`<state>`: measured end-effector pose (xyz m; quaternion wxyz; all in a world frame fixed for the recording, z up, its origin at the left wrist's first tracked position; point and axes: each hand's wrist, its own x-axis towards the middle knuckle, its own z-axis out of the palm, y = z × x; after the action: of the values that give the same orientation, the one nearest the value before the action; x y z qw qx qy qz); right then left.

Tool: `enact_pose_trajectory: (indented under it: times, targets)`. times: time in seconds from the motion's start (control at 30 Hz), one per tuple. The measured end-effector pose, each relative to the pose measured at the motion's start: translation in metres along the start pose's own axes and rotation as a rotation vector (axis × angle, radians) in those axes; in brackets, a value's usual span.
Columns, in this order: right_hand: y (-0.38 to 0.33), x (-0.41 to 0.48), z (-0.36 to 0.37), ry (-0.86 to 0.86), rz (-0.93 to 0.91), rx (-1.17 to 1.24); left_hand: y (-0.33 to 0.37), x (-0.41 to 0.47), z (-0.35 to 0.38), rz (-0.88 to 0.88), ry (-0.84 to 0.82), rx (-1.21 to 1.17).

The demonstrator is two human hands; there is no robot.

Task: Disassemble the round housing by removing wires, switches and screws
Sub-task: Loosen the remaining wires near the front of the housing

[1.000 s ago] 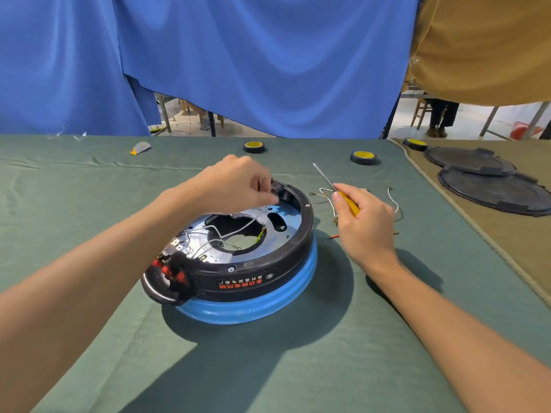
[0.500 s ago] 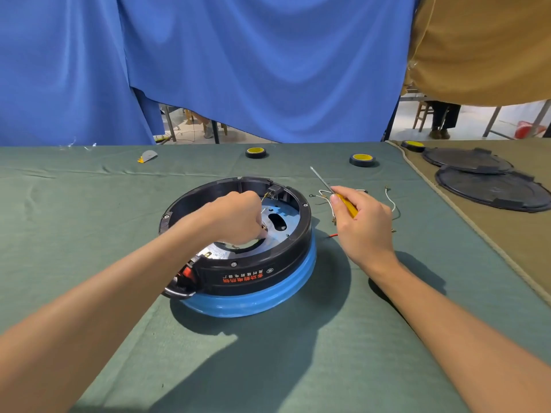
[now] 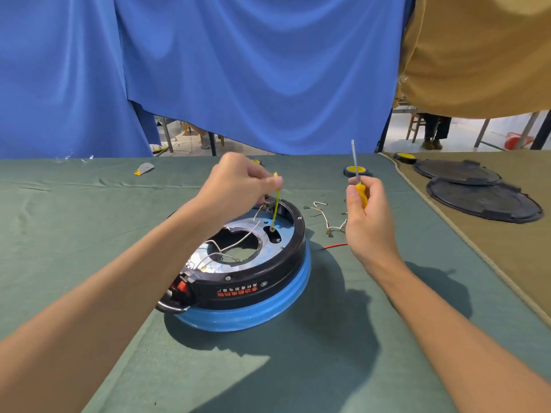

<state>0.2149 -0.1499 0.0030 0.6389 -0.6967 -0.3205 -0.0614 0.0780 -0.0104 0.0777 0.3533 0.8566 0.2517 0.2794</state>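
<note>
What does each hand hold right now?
Left hand: pinches the yellow wire.
Right hand: grips the screwdriver.

Your left hand and right hand are bare; your left forearm and right forearm are bare as well, each uncovered from the wrist to the lower edge of the view.

Housing rim: left side of the round black plastic housing hidden behind the left forearm.
Wire end: thin yellow wire vanishes into the housing's plate hole.
Screwdriver: yellow-handled steel screwdriver, right of the housing, handle mostly inside the right hand.
Wheel: yellow-capped black wheel beyond the housing, mostly behind the left hand.
</note>
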Motion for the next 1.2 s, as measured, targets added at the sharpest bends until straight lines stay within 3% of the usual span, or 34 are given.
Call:
enact_pose_trajectory:
  times: [0.07, 0.2, 0.33, 0.5, 0.57, 0.63, 0.77, 0.9, 1.2]
  targets:
    - [-0.008, 0.005, -0.007, -0.032, 0.07, 0.189, 0.012, 0.002, 0.006, -0.021, -0.018, -0.149]
    - [-0.023, 0.009, -0.026, -0.188, 0.163, 0.522, 0.03, 0.0, 0.035, -0.01, -0.154, -0.212]
    - [-0.025, 0.009, -0.037, -0.297, 0.172, 0.483, 0.039, 0.007, 0.061, -0.028, -0.127, -0.285]
    - [-0.016, 0.013, -0.038, -0.238, 0.208, 0.43, 0.036, 0.013, 0.079, -0.064, -0.104, -0.328]
    - [-0.009, 0.018, -0.04, -0.222, 0.178, 0.338, 0.031, 0.015, 0.079, -0.046, -0.132, -0.261]
    - [0.0, 0.024, -0.047, -0.237, 0.099, 0.101, 0.022, 0.017, 0.072, 0.04, -0.148, -0.012]
    - [0.012, 0.027, -0.061, -0.566, -0.008, -0.439, -0.006, 0.022, 0.046, 0.273, -0.204, 0.572]
    - [0.014, 0.02, -0.054, -0.729, -0.063, -0.608, -0.024, 0.025, 0.023, 0.312, -0.139, 0.543]
    - [0.022, 0.013, -0.045, -0.756, -0.099, -0.679, -0.053, 0.023, 0.007, 0.27, -0.119, 0.591]
